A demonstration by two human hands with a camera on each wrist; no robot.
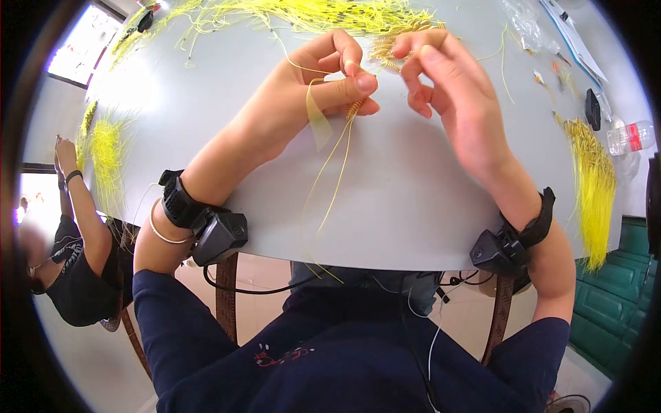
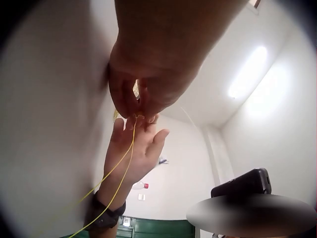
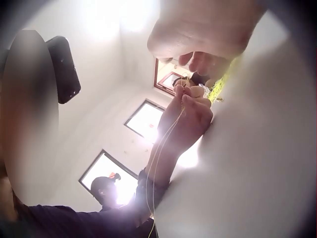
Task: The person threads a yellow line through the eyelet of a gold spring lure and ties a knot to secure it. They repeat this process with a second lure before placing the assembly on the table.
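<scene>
My left hand (image 1: 310,86) pinches a small coiled yellow cord piece (image 1: 354,109) between thumb and fingers, above the table. Two thin yellow strands (image 1: 332,196) hang down from the coil toward the table's near edge. Over the back of the thumb loops a flat pale-yellow strip (image 1: 317,117). A short way to the right hovers my right hand (image 1: 458,96), fingers loosely bent, with nothing visible in it. In the left wrist view, the right palm (image 2: 133,153) lies behind the left fingertips. The right wrist view shows the left hand (image 3: 190,121) around the coil, partly hidden by glare.
Across the table's far side spreads a pile of yellow strands (image 1: 303,15), with coiled pieces (image 1: 389,48) beside it. A strand bundle (image 1: 592,186) and a plastic bottle (image 1: 630,138) lie at the right. Another person (image 1: 82,261) sits at left by more yellow strands (image 1: 109,151).
</scene>
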